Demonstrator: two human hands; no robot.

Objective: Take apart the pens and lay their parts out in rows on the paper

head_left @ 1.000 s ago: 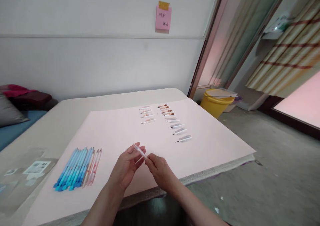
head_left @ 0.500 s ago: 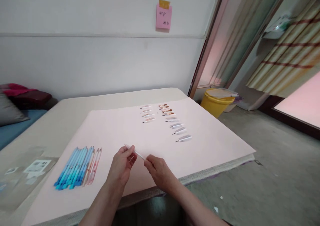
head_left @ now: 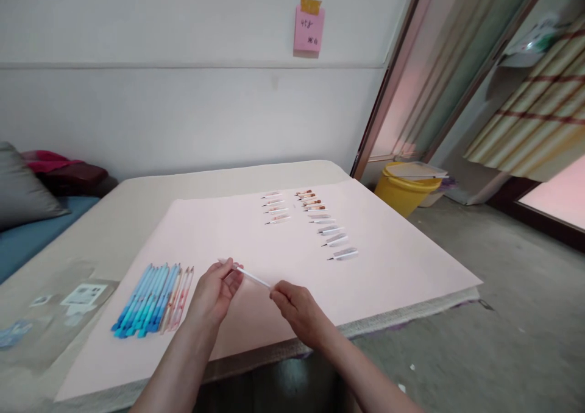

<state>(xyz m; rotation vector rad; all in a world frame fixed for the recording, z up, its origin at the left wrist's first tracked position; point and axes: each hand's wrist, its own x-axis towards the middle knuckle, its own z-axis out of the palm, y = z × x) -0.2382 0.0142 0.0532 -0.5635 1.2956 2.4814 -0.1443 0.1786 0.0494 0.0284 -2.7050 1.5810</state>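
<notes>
A slim white pen [head_left: 253, 277] runs slantwise between my hands above the pink sheet. My left hand [head_left: 218, 288] pinches it near its pale pointed end, which pokes out past the thumb. With closed fingers, my right hand [head_left: 297, 309] grips the other end, covering it. Left of my hands, a row of pens lies side by side: several blue ones [head_left: 148, 297] and a few pinkish ones [head_left: 185, 297]. Beyond my hands lie pen parts with dark tips: white ones with grey film [head_left: 340, 240], brown-ended ones [head_left: 313, 201] and pink-marked ones [head_left: 276, 211].
The pink sheet [head_left: 219, 230] covers much of a beige padded surface [head_left: 141, 197]. Clear plastic packaging [head_left: 46, 340] lies at the left. A grey cushion [head_left: 27, 187] rests behind it. A yellow bin [head_left: 404, 190] stands on the floor at right. A pink note [head_left: 309, 30] hangs on the wall.
My hands have moved slightly apart, and a longer stretch of the white pen shows between them. The whole view has shifted a little, so the scene sits farther right.
</notes>
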